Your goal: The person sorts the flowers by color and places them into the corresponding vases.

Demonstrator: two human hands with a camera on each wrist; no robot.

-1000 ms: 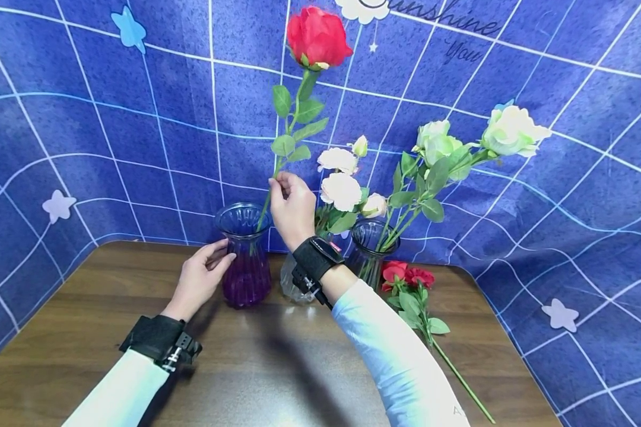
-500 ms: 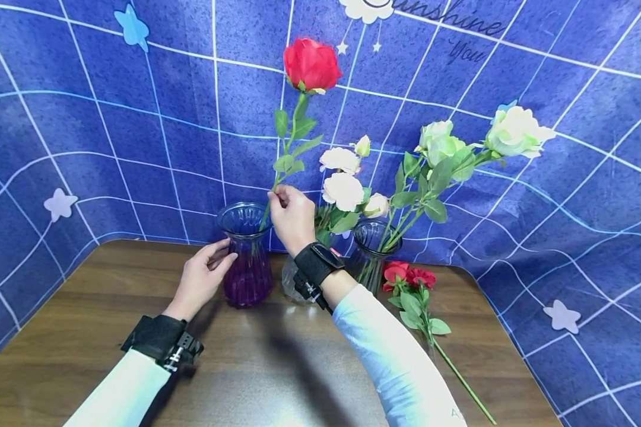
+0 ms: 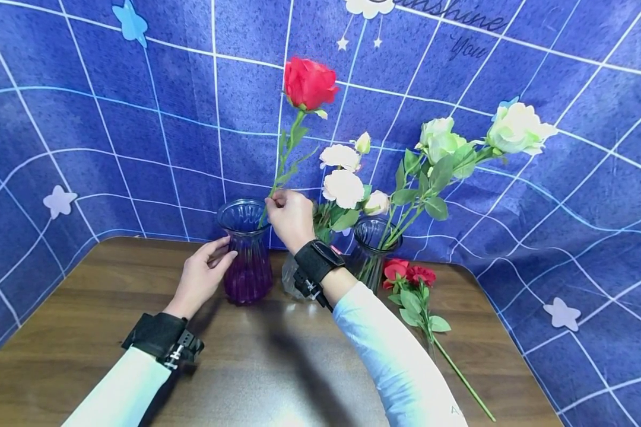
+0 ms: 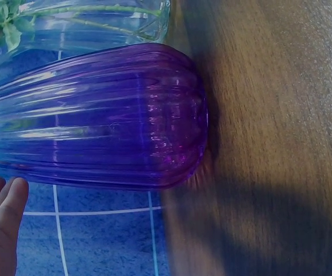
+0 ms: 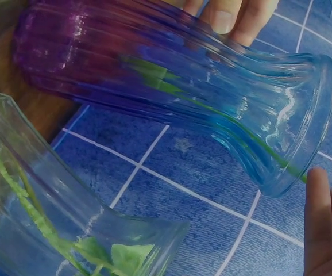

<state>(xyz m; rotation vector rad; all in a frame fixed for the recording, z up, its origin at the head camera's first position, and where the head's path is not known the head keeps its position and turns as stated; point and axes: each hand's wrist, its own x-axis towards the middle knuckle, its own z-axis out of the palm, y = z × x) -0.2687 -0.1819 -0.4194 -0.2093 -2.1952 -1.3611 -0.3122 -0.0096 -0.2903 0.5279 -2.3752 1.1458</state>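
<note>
Thumb and fingertips of the right hand [image 3: 291,220] pinch the stem of a red rose [image 3: 310,84], just above the mouth of a purple and blue vase [image 3: 248,270]. The rose's stem leans to the right, its bloom held high over the vase, its lower part running down inside the glass. The vase stands upright near the back edge of the table [image 3: 112,296], left of that edge's middle. The left hand [image 3: 200,276] is not clenched: its loosely extended fingers touch the vase's left side.

Just right of it, partly hidden by the right arm, is a clear vase [image 3: 292,277] with pinkish-white flowers [image 3: 343,189]. Next comes a dark glass vase [image 3: 371,237] holding 2 pale green-white roses [image 3: 519,129]. Near the back right corner lie 2 red flower heads [image 3: 421,276] with leaves; a bare stem end points towards the front right corner. Behind everything hangs a blue checked cloth [image 3: 184,142].
</note>
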